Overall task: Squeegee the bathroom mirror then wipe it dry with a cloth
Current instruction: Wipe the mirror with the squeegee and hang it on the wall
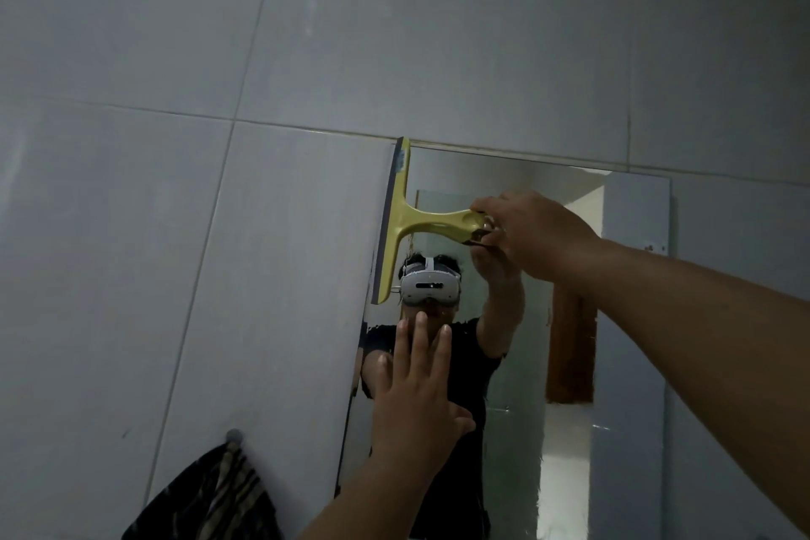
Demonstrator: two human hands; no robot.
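The wall mirror [517, 346] hangs on grey tiles and fills the centre right of the head view. A yellow squeegee [396, 224] stands with its blade upright along the mirror's upper left edge. My right hand [526, 232] grips the end of its handle, arm reaching in from the right. My left hand [416, 381] is raised lower down with fingers spread, flat against or just in front of the glass, holding nothing. A dark striped cloth [210, 500] hangs from a wall hook at the lower left.
Large grey wall tiles [219, 57] surround the mirror. The glass reflects a person in a black shirt, a brown door [570, 346] and a bright doorway. A small fixing [653, 248] sits near the mirror's right edge.
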